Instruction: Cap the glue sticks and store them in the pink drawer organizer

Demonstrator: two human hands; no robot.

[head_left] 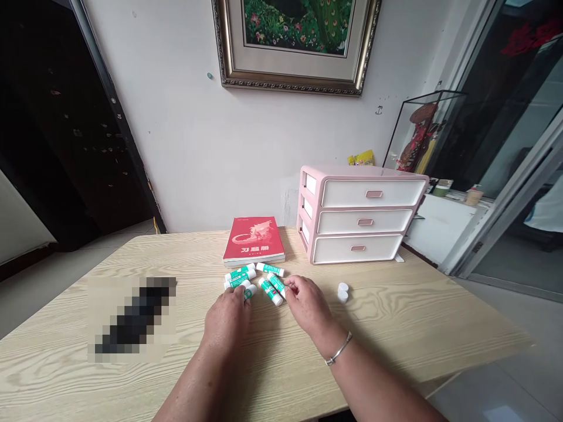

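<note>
Several white-and-green glue sticks lie in two loose groups on the table. In the left group, my left hand (229, 313) has its fingers closed at a glue stick (250, 292), which they partly cover. More glue sticks (240, 274) lie just beyond that hand. My right hand (310, 305) pinches the near end of another glue stick (276, 284) in the right group. Alongside it lies one glue stick (270, 292), and a further one (270, 269) sits behind, close to the book. Two small white round pieces (342, 292), which look like caps, are to the right of my right hand.
A red book (254, 239) lies behind the glue sticks. The pink-and-white drawer unit (363, 220) stands at the back right against the wall. On the left side of the wooden table (193, 375) is a dark, pixelated item (136, 319). A framed picture hangs above.
</note>
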